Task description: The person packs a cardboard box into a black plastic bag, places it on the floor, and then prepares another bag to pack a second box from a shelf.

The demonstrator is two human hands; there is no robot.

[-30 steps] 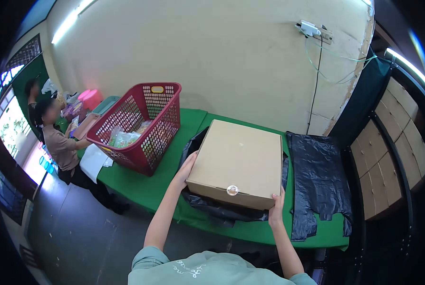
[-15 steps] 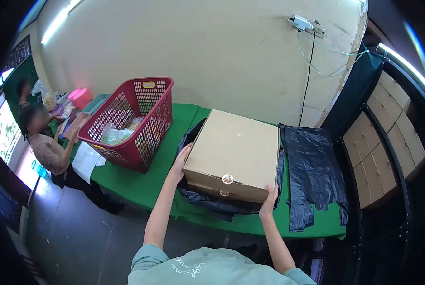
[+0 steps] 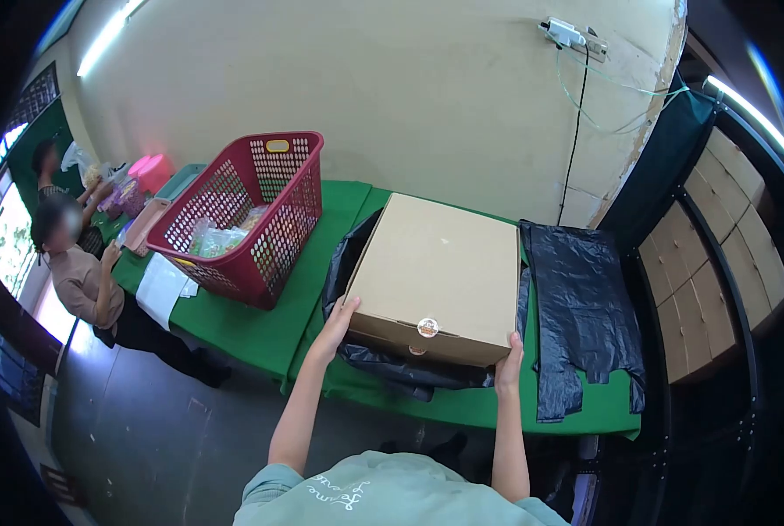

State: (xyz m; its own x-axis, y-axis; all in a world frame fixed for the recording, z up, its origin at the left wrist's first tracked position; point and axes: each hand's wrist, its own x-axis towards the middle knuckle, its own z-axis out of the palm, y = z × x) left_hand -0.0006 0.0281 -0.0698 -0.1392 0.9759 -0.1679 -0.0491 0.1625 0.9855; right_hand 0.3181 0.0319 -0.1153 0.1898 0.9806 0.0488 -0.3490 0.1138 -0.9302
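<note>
A flat brown cardboard box [image 3: 440, 267] with a round sticker on its front edge lies on top of a second box, whose edge shows just beneath. Both sit on an open black plastic bag [image 3: 383, 364] on the green table [image 3: 252, 329]. My left hand [image 3: 337, 323] grips the top box's near left corner. My right hand [image 3: 509, 366] holds its near right corner.
A red plastic basket [image 3: 256, 223] with packets inside stands to the left on the table. More black bags [image 3: 580, 307] lie flat to the right. Stacked cardboard boxes [image 3: 716, 237] fill shelves at far right. Two other people work at the table's far left end.
My left hand has slid from the box's left side down to its near left corner. The box has settled a little lower over the one beneath.
</note>
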